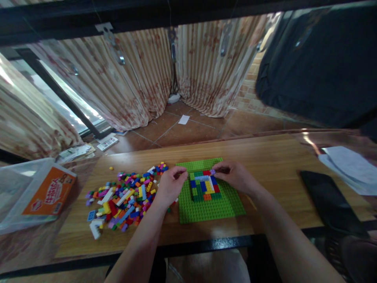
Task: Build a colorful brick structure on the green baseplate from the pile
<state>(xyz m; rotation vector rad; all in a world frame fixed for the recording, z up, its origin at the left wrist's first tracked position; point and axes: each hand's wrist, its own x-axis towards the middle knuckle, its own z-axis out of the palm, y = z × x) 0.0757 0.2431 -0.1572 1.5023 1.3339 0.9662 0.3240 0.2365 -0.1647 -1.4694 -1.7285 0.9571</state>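
Observation:
A green baseplate [206, 208] lies on the wooden table [265, 157] with a block of stacked coloured bricks [204, 185] built on it. My right hand [235, 177] pinches a small purple brick [212, 171] at the far right corner of the build. At the plate's left edge rests my left hand [171, 184], fingers curled and thumb touching the fingertips; I cannot see anything in it. A pile of loose coloured bricks [123, 196] spreads out left of that hand.
A clear plastic bag with an orange label [48, 192] lies at the table's left end. A black flat object [326, 200] and white papers [350, 167] sit at the right. Curtains and a tiled floor lie beyond the far edge.

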